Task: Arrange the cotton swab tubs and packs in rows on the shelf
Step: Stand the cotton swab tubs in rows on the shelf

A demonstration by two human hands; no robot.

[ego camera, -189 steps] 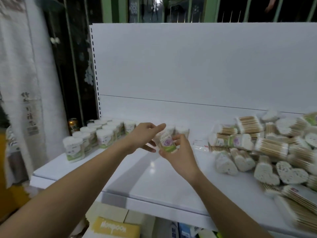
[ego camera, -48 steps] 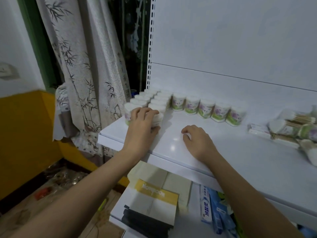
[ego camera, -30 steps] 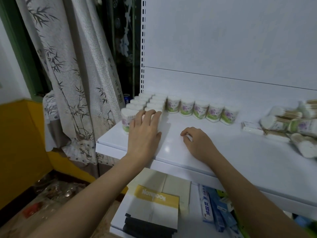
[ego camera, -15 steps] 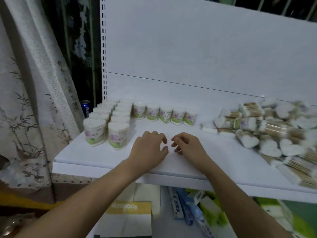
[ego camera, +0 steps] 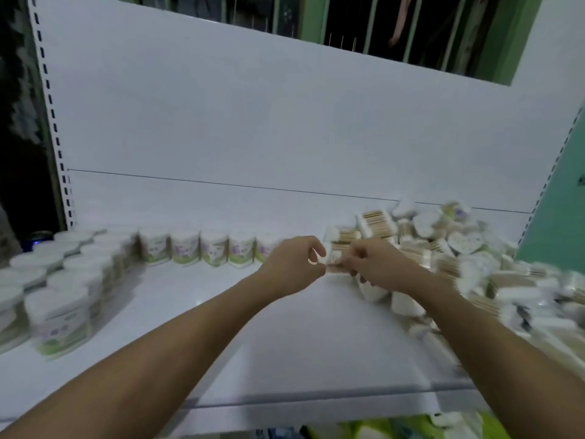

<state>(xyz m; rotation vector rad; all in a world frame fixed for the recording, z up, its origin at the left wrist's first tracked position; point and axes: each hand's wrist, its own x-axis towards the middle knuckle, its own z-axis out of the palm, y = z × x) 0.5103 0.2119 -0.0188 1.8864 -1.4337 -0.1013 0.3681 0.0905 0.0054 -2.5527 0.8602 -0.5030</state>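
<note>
Round white cotton swab tubs (ego camera: 60,299) stand in rows at the shelf's left end, and a single line of tubs (ego camera: 215,251) runs along the back. A loose heap of swab packs (ego camera: 456,258), flat and heart-shaped, fills the right side. My left hand (ego camera: 294,264) and my right hand (ego camera: 380,264) meet at the heap's left edge, both with curled fingers pinching a small flat swab pack (ego camera: 336,263) between them. The picture is blurred by motion.
The white shelf (ego camera: 285,337) has bare surface in the middle and front. A white back panel (ego camera: 285,128) rises behind. A blue can (ego camera: 38,239) stands past the left upright. Goods show on a lower shelf below the front edge.
The view swung right. Both hands left the bare shelf, moved right and back to the heap, and took hold of a flat pack.
</note>
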